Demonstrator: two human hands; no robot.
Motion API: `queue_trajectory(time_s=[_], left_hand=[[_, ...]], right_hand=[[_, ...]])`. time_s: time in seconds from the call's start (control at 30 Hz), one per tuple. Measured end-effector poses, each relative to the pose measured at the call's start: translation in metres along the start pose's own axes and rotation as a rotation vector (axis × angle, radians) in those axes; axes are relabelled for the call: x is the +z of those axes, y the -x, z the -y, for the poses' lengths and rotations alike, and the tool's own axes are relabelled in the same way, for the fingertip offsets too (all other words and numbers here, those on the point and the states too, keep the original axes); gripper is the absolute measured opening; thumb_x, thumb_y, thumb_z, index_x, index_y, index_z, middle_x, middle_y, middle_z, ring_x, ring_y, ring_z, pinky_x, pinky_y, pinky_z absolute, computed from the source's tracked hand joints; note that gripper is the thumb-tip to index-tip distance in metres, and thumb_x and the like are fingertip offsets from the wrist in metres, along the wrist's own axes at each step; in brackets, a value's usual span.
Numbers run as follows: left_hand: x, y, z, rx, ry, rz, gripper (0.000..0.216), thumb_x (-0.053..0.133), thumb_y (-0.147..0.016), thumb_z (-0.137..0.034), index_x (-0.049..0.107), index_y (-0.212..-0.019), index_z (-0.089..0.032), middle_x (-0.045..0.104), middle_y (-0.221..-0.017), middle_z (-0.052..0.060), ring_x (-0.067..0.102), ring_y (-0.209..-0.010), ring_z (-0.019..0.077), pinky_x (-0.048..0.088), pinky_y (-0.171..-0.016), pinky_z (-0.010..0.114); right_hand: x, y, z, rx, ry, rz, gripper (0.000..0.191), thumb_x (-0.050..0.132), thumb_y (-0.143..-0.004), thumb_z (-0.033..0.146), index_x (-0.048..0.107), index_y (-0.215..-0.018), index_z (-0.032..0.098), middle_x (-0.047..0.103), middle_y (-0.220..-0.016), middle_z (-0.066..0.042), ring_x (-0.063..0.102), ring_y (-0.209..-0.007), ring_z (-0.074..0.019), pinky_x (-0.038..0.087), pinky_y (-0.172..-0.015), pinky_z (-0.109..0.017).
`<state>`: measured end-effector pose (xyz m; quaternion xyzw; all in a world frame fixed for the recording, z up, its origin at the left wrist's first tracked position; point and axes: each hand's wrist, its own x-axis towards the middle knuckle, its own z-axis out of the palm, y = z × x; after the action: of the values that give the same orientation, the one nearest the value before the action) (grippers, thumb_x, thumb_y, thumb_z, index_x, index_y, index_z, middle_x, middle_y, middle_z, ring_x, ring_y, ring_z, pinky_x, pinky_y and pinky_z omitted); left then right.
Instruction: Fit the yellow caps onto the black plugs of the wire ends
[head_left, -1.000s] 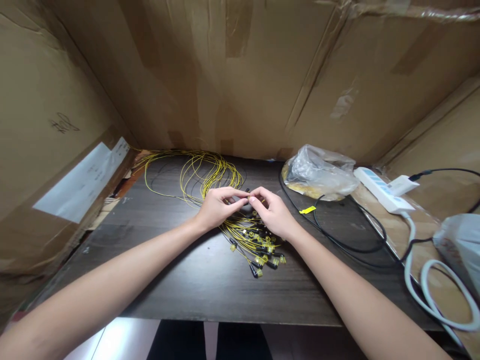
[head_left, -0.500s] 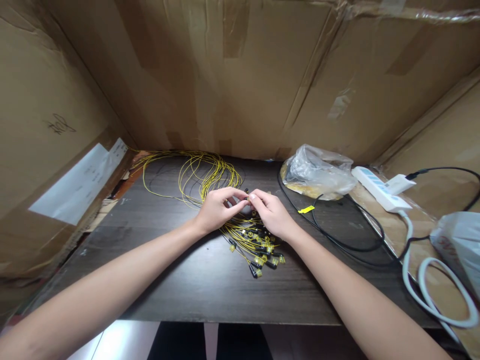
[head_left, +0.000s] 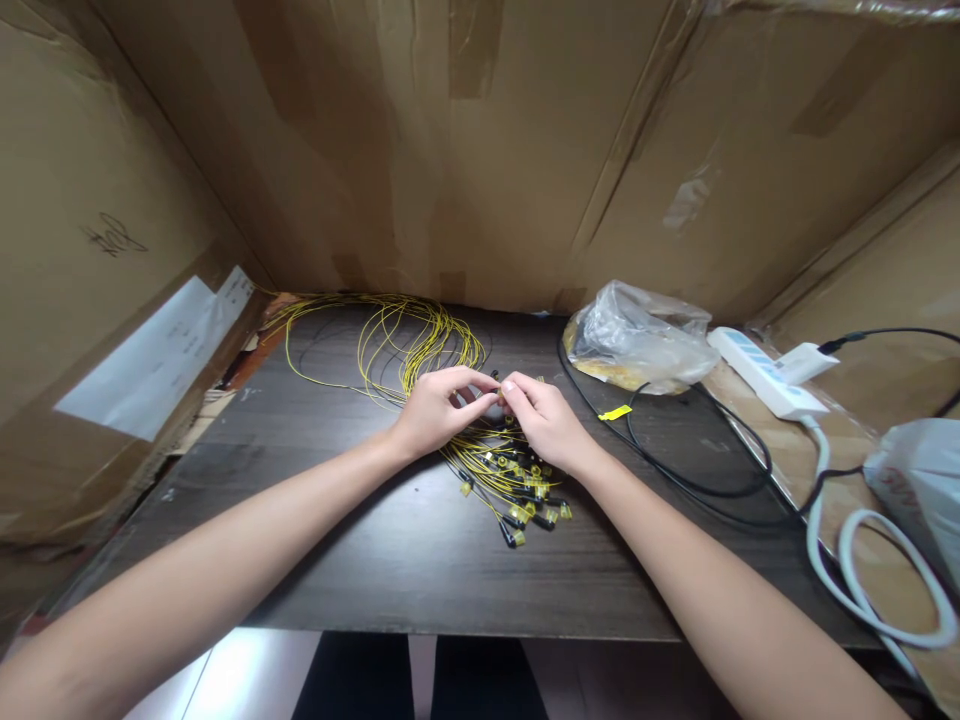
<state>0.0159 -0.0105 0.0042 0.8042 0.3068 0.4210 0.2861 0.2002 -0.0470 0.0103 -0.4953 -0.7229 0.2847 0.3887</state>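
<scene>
My left hand [head_left: 444, 408] pinches a small cable connector between thumb and forefinger above the table. The fingertips of my right hand [head_left: 547, 420] close on the same piece from the other side, so most of it is hidden. Below and beside my hands lies a bunch of black cable connectors with clear yellow caps [head_left: 517, 515], fanned out on the dark table. Their thin yellow cables [head_left: 472, 452] run under my left hand to a loose coil of yellow cable [head_left: 431, 345] behind it.
A crumpled clear plastic bag [head_left: 637, 335] sits at the back right, beside a black cable [head_left: 701, 490] with a yellow tag [head_left: 615, 412]. Farther right are a white power strip [head_left: 765, 375], its looped white cord [head_left: 844, 590] and a whitish bag [head_left: 919, 485]. Cardboard walls [head_left: 375, 150] enclose the table [head_left: 360, 570].
Both hands keep their pinch at nearly the same spot, with only slight finger movement. The whole view has shifted a little; the connectors and coil lie as before.
</scene>
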Motion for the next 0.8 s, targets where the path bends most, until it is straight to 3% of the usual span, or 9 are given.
queue_trajectory(time_s=[0.3, 0.57, 0.8], left_hand=[[0.0005, -0.0009, 0.0001, -0.061, 0.024, -0.033, 0.014, 0.07, -0.087, -0.027, 0.076, -0.093, -0.016, 0.076, -0.084, 0.005, 0.064, -0.063, 0.0107, 0.053, -0.059, 0.021], [0.0001, 0.0001, -0.0016, -0.029, 0.034, -0.024, 0.014, 0.07, -0.086, -0.026, 0.077, -0.092, -0.015, 0.075, -0.082, 0.005, 0.062, -0.059, 0.0092, 0.051, -0.056, 0.019], [0.0011, -0.001, 0.0011, -0.082, 0.06, -0.043, 0.013, 0.072, -0.085, -0.026, 0.077, -0.09, -0.015, 0.076, -0.081, 0.004, 0.065, -0.063, 0.0104, 0.053, -0.058, 0.02]], right_hand=[[-0.0016, 0.0005, 0.0038, 0.02, -0.058, -0.037, 0.016, 0.057, -0.089, 0.036, 0.058, -0.085, 0.02, 0.06, -0.077, -0.001, 0.052, -0.067, -0.0159, 0.04, -0.062, -0.028], [-0.0003, -0.0006, -0.0025, 0.031, -0.086, 0.029, 0.037, 0.042, -0.098, 0.043, 0.057, -0.073, 0.02, 0.059, -0.069, -0.001, 0.054, -0.068, -0.0163, 0.041, -0.066, -0.029], [0.0002, -0.0001, 0.0022, 0.011, -0.043, -0.062, 0.016, 0.055, -0.091, 0.034, 0.059, -0.088, 0.019, 0.061, -0.079, -0.001, 0.053, -0.068, -0.0152, 0.04, -0.062, -0.027]])
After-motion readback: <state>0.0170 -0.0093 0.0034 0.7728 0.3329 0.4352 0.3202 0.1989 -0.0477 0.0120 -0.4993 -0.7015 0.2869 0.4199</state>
